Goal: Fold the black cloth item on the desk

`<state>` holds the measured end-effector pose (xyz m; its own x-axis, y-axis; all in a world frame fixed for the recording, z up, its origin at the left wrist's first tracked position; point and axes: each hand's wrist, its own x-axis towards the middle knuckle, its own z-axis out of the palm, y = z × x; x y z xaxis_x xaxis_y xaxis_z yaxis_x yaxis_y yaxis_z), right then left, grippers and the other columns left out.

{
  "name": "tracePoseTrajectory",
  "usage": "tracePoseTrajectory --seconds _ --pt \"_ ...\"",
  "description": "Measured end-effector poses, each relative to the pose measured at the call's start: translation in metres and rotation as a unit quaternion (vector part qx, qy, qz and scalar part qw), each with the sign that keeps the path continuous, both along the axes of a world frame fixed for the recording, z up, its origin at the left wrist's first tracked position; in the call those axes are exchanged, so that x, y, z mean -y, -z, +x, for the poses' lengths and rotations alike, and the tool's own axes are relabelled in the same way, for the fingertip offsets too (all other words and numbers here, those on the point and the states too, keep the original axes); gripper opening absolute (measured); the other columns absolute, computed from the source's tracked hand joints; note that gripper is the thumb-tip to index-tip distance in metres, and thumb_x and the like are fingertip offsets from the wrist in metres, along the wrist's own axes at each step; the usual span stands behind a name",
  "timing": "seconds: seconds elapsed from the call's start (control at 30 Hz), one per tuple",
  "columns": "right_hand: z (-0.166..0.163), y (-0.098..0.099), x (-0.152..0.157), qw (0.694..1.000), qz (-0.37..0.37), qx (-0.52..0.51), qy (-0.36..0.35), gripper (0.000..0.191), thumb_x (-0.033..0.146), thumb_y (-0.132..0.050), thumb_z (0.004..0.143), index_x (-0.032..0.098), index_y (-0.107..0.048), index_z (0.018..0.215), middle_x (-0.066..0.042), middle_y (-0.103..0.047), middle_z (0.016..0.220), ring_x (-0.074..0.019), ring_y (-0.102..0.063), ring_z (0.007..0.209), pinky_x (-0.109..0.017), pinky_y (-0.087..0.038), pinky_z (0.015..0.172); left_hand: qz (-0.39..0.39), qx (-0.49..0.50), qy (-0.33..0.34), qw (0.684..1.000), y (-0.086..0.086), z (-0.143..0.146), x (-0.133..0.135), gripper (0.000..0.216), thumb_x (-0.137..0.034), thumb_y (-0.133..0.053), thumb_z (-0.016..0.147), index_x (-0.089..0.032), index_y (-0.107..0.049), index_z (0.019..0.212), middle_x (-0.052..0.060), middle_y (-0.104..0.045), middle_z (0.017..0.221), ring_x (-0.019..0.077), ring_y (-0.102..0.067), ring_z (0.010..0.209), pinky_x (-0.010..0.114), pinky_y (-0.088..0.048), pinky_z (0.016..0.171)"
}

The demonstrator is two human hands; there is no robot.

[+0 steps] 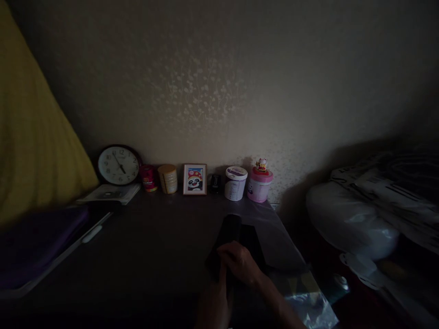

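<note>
The room is dim. My right hand (240, 266) lies near the front middle of the dark table (147, 246), its fingers curled over a black oblong object (231, 230) that I cannot identify. My left hand (213, 299) sits just below and to the left of it, close against the same object's near end; it is mostly in shadow and its fingers do not show clearly. A flat black thing (254, 240) lies beside the object on the right.
Along the wall stand a round clock (118, 165), a red tin (148, 177), a yellow jar (168, 178), a framed panda picture (195, 179), a white tub (235, 183) and a pink tub (259, 184). White bags (350, 224) are piled at right, a yellow cushion (30, 137) at left.
</note>
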<state>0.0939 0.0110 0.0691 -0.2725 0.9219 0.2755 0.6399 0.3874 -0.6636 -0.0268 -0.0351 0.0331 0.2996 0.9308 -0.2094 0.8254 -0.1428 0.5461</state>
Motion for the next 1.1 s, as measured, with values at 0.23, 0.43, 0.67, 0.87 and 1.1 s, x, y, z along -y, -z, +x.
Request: tracePoseTrajectory --seconds 0.23,0.43,0.67,0.87,1.1 --pt "0.004 0.006 -0.003 0.997 0.067 0.030 -0.033 0.026 0.026 -0.040 0.087 0.023 -0.063 0.097 -0.003 -0.066 0.093 -0.0155 -0.052 0.097 -0.029 -0.038 0.087 -0.008 -0.024 -0.021 0.999 0.002 0.003 0.000 0.063 -0.019 -0.034 0.086 -0.016 0.000 0.139 0.008 -0.064 0.100 0.0144 -0.062 0.081 0.022 -0.041 0.071" --pt "0.010 0.013 -0.040 0.986 0.085 0.121 -0.073 0.026 0.025 -0.038 0.089 0.024 -0.064 0.088 0.000 -0.067 0.092 -0.0148 -0.050 0.104 -0.038 -0.020 0.101 -0.026 -0.029 -0.039 0.998 -0.004 0.005 0.000 0.066 -0.018 -0.039 0.084 -0.010 -0.003 0.138 0.012 -0.061 0.108 0.0161 -0.060 0.090 0.025 -0.038 0.083" --pt "0.023 0.028 -0.095 0.986 0.108 0.119 0.054 0.029 0.023 -0.035 0.088 0.020 -0.062 0.097 -0.005 -0.062 0.109 -0.0180 -0.044 0.114 -0.040 -0.025 0.100 -0.031 -0.005 -0.058 0.998 -0.005 0.001 -0.003 0.067 -0.021 -0.041 0.082 -0.016 -0.006 0.139 0.008 -0.063 0.107 0.0154 -0.057 0.098 0.025 -0.034 0.091" --pt "0.040 0.049 -0.086 0.953 0.078 -0.029 0.293 0.039 0.029 -0.030 0.087 0.013 -0.049 0.118 -0.013 -0.054 0.120 -0.0203 -0.046 0.114 -0.040 -0.033 0.098 -0.022 0.011 -0.060 0.998 0.001 0.001 -0.003 0.066 -0.024 -0.039 0.082 -0.015 -0.006 0.139 0.009 -0.060 0.112 0.0156 -0.055 0.102 0.025 -0.034 0.091" --pt "0.013 0.060 -0.043 0.963 0.005 -0.064 0.262 0.041 0.029 -0.034 0.083 0.011 -0.051 0.116 -0.014 -0.051 0.125 -0.0219 -0.043 0.118 -0.038 -0.034 0.099 -0.015 0.022 -0.054 0.998 0.003 0.001 -0.002 0.066 -0.023 -0.037 0.084 -0.009 -0.003 0.138 0.014 -0.057 0.116 0.0164 -0.058 0.096 0.024 -0.039 0.083"
